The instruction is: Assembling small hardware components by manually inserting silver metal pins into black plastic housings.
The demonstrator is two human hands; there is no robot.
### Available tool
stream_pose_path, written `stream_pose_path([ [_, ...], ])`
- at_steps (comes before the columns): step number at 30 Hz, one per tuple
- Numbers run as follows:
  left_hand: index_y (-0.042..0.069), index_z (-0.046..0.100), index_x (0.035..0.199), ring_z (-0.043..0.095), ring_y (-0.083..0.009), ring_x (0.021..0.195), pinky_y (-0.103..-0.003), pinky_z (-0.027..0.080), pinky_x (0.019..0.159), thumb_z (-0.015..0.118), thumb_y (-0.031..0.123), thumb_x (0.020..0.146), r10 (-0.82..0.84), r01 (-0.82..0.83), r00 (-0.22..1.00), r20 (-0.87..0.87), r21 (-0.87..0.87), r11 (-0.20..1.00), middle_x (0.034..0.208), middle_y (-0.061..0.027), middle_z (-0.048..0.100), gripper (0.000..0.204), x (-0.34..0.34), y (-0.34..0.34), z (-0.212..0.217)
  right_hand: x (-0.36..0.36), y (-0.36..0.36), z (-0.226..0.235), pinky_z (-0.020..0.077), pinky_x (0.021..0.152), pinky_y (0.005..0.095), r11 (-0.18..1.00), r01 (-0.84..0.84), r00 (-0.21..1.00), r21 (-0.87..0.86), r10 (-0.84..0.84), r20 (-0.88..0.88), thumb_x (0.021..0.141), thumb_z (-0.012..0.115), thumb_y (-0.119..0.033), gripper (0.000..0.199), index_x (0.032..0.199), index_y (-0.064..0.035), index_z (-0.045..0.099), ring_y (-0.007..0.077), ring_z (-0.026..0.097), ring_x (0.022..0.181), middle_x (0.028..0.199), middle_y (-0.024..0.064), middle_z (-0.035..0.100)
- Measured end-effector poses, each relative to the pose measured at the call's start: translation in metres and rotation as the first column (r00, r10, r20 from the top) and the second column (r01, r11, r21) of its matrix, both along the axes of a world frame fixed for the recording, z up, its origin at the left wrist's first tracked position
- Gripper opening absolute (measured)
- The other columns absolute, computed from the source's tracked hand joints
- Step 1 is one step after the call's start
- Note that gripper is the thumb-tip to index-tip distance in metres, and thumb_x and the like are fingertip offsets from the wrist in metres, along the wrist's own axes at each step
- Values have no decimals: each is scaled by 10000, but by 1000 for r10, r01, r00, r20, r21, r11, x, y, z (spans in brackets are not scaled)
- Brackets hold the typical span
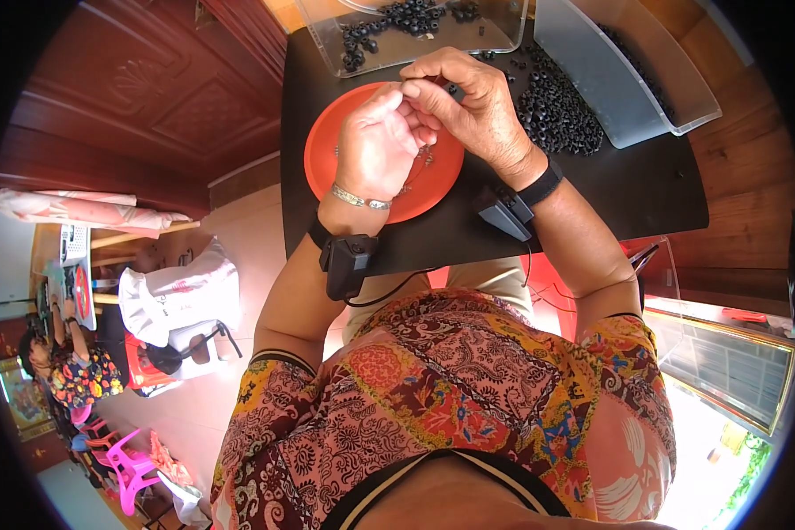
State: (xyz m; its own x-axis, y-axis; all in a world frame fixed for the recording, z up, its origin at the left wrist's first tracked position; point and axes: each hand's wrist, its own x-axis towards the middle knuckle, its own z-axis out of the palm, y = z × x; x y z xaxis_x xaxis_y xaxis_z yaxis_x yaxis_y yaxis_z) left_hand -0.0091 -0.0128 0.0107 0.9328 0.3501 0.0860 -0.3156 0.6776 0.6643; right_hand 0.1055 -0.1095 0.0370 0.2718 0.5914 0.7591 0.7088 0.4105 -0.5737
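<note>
Right hand [473,110]: grip narrow, contents indiscernible. Left hand [382,146]: fingers curled, hold unclear. Both above orange plate [321,150]. Black pieces [558,115]: table [649,190], far right. Apparent step: fingertip work; next needs steady pinch.

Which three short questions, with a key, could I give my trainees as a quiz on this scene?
1. Multiple choice: what colour is the round plate beneath the left hand? a) blue; b) orange-red; c) white.
2. Short answer: which wrist wears the metal bracelet?
3. True or false: the large heap of small black pieces lies to the right of the plate.

Key: 1 b; 2 the left; 3 true.
</note>
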Motion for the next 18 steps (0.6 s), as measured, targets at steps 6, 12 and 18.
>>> stream_pose_path([
  [6, 79, 560, 992, 570, -169, 876, -321, 454, 735, 467, 254, 947, 9, -7, 999, 42, -51, 999, 970, -40, 596, 204, -3, 0, 4, -2, -3, -2, 512, 740, 279, 999, 44, 994, -23, -41, 101, 744, 723, -18, 284, 1019, -32, 653, 172, 634, 819, 951, 77, 655],
  [12, 88, 565, 1000, 563, -157, 906, -322, 456, 732, 484, 250, 938, 1, 0, 1000, 29, -44, 999, 1003, -32, 589, 192, -4, -1, 5, -2, -4, -2, 513, 733, 272, 997, 72, 985, 1, -71, 155, 731, 707, 7, 297, 1020, -27, 646, 167, 622, 785, 936, 79, 651],
  [18, 96, 565, 994, 573, -159, 912, -320, 466, 733, 487, 245, 936, 8, -7, 999, 35, -13, 1000, 1002, -34, 593, 178, -2, 2, 2, -1, -5, 0, 515, 734, 284, 997, 76, 983, 3, -75, 164, 726, 726, -22, 296, 1011, -22, 646, 196, 634, 807, 942, 90, 655],
])
